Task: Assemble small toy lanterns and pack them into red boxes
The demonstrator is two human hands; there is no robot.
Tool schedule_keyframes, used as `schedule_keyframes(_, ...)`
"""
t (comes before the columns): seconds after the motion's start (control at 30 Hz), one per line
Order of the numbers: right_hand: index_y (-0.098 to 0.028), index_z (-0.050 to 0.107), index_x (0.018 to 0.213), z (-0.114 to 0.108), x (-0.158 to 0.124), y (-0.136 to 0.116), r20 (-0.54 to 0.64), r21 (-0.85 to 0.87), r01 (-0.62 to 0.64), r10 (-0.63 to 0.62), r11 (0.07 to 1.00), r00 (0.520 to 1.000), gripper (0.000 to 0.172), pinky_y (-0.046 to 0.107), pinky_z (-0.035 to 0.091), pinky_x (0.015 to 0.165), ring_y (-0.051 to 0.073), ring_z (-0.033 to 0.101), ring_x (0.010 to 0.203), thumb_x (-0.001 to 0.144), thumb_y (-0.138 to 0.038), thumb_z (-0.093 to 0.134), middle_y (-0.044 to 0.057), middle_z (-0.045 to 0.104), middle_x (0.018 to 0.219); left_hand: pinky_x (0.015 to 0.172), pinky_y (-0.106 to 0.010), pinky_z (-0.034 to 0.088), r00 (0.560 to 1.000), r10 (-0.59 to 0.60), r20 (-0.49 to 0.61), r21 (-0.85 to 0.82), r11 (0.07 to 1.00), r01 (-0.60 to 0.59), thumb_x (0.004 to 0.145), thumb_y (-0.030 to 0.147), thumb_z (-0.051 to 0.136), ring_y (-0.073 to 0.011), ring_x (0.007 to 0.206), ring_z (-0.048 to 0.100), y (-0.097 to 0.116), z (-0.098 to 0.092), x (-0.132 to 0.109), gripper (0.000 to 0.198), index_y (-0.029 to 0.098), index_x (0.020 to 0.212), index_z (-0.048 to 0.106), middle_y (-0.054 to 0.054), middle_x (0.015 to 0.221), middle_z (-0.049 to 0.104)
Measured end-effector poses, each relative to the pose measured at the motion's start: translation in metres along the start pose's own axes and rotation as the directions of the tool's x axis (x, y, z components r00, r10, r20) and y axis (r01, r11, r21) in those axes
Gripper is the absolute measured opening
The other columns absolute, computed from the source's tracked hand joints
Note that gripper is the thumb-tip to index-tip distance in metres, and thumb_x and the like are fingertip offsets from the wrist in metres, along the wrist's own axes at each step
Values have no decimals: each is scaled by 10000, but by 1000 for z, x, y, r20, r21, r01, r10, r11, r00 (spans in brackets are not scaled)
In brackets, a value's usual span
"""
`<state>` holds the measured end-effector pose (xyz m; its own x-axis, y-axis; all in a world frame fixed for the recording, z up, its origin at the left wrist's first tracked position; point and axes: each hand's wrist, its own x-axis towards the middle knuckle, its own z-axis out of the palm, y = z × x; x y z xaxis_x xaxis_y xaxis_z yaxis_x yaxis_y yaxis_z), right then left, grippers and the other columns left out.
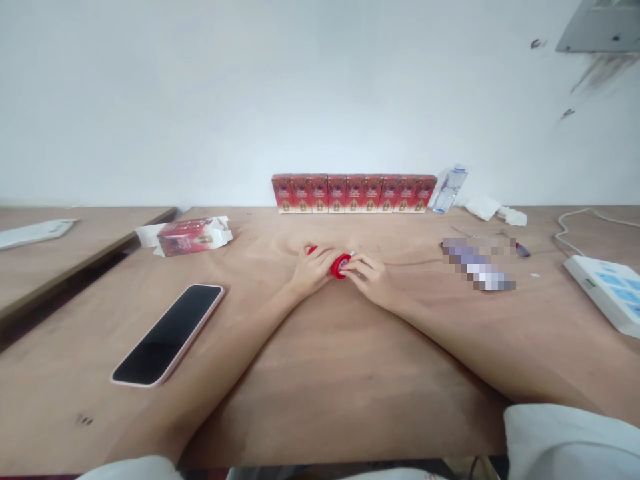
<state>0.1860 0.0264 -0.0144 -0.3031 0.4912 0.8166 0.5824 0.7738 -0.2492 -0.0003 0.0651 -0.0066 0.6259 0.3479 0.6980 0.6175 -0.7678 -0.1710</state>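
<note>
A small red object with a round end [341,265] lies on its side between my hands, at the middle of the wooden table. My left hand [314,268] is wrapped round its body, and a bit of red shows past the fingers on the left. The fingers of my right hand [369,275] are pinched at the round end, on its right side. Something small and pale sticks up by the right fingertips, too small to make out.
Red boxes [355,193] stand in a row by the wall, beside a clear bottle [451,189] and crumpled tissues [483,207]. An opened box [186,237] and a phone [169,335] lie left. At right are a pixelated item [477,263] and a white power strip [606,290].
</note>
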Motion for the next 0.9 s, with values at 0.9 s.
schedule_keyframes(0.9,-192,528,843,2,-2,5,158,4,-48,47,999,986,164,355,464,741,216,538,792,920,-279,413,81,561,820,850,-393,278,1000,21,19,-27,999,-20,918,452,421,-209,951,623,0,1,0,366,180,1094,591,-100,1018,704)
